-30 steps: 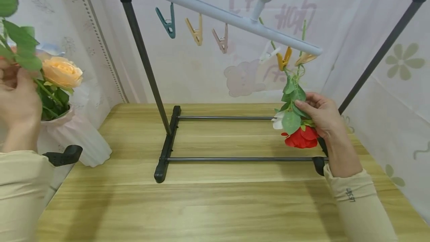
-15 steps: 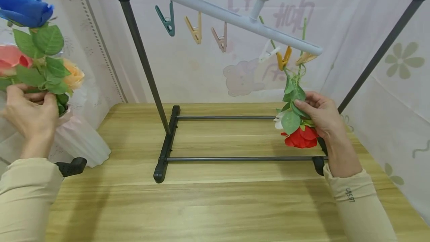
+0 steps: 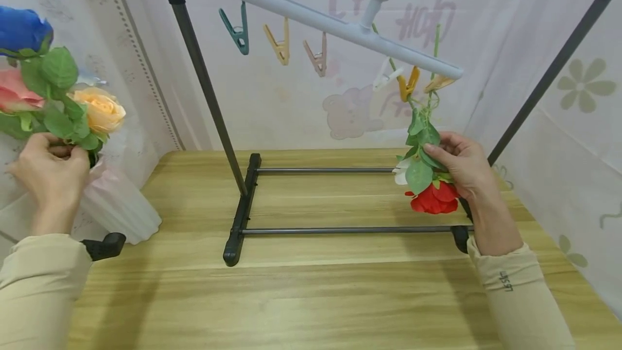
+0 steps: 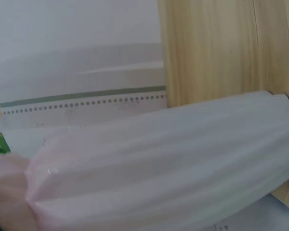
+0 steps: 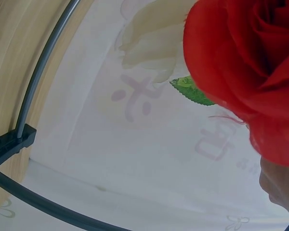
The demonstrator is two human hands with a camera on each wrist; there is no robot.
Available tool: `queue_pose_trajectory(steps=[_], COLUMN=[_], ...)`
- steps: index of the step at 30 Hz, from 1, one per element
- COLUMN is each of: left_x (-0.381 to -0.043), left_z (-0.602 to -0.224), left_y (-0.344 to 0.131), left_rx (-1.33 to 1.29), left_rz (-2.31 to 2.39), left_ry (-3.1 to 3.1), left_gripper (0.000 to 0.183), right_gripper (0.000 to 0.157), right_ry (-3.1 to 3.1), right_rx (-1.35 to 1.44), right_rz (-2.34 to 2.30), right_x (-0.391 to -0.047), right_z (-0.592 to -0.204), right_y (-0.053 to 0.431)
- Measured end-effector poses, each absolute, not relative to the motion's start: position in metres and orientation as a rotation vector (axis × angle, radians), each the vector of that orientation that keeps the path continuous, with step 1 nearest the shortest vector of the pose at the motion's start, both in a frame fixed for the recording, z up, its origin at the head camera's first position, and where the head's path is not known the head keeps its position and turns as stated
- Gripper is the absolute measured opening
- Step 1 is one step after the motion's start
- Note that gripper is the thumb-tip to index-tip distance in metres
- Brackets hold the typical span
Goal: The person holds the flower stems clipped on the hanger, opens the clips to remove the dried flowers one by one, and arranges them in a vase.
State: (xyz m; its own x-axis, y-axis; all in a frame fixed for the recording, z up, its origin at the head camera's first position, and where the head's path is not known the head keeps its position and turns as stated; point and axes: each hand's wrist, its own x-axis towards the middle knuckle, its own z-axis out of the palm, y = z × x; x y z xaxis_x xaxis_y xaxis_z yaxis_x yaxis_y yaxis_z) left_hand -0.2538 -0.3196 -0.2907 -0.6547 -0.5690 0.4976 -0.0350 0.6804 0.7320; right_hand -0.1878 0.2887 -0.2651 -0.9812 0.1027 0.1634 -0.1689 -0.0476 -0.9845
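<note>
My left hand (image 3: 53, 174) pinches a leafy stem under the blue rose (image 3: 24, 30), above the mouth of the pale pink-white vase (image 3: 121, 204). A pink rose (image 3: 17, 91) and a peach rose (image 3: 101, 109) are beside it. In the left wrist view the ribbed vase (image 4: 159, 163) fills much of the frame; the hand is hidden. My right hand (image 3: 466, 163) holds the leafy stem of the red rose (image 3: 434, 197), which hangs head down from the white hanger (image 3: 335, 26). A white flower (image 3: 402, 172) hangs beside it. The red rose (image 5: 250, 72) looms close in the right wrist view.
A black rack (image 3: 204, 91) stands on the wooden table (image 3: 301, 301) and carries the hanger. Teal (image 3: 238, 31), yellow (image 3: 279, 42) and pink (image 3: 318, 58) clothespins hang from its left part. White, orange and tan clothespins (image 3: 439, 83) are on the right part. Printed curtains surround the table.
My left hand has moved right and down, bringing the blue rose into view and lower above the vase. My right hand stays on the red rose's stem.
</note>
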Motion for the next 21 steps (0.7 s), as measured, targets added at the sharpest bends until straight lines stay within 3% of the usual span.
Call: queue_pose_trajectory(steps=[4,7,16,21], left_x=[-0.249,-0.242,-0.235,-0.235], left_z=[-0.291,-0.288,-0.278,-0.275], left_y=[-0.321,-0.320,-0.343,-0.355], left_rx=[0.436,0.419,0.365,0.305], left_rz=[-0.755,-0.639,-0.509,-0.565], left_ry=[-2.287,-2.400,-2.808,-2.985], left_gripper=[0.017,0.031,0.045,0.068], right_gripper=[0.013,0.013,0.013,0.015], right_ry=[-2.030,-2.025,-2.004,-1.988], right_rx=[0.066,0.051,0.040,0.056], right_rz=[2.137,2.134,2.157,2.171], right_x=[-0.188,-0.187,-0.187,-0.187], right_z=[-0.264,-0.264,-0.263,-0.264], right_y=[0.287,0.287,0.285,0.285])
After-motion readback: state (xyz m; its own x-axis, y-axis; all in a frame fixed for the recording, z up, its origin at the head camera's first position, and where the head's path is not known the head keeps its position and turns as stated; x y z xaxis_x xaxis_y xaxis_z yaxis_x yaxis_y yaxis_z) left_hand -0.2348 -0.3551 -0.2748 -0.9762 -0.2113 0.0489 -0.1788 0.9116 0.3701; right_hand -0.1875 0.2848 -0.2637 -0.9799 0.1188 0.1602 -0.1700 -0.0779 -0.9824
